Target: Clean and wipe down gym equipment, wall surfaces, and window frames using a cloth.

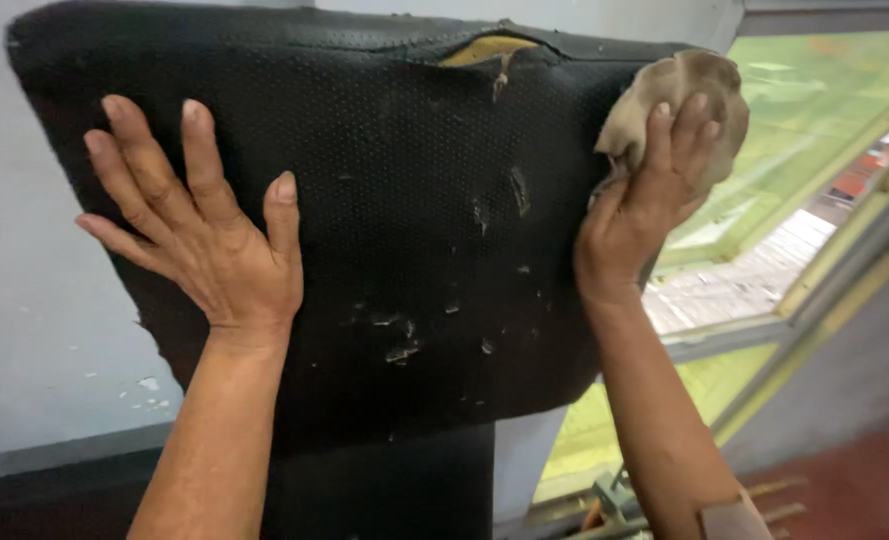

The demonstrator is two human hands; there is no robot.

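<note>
A worn black chair backrest [414,220] with perforated covering fills the middle of the view; its top edge is torn and yellow foam [486,48] shows through, with small rips lower down. My left hand [204,235] lies flat on the backrest's left part, fingers spread. My right hand [649,190] grips a crumpled brownish cloth [699,85] and presses it against the backrest's upper right edge.
A pale grey wall [34,330] with chipped paint stands behind on the left. On the right is an open window with a yellowish frame [834,290], with a view down to roofs outside. A reddish floor [854,490] shows at the lower right.
</note>
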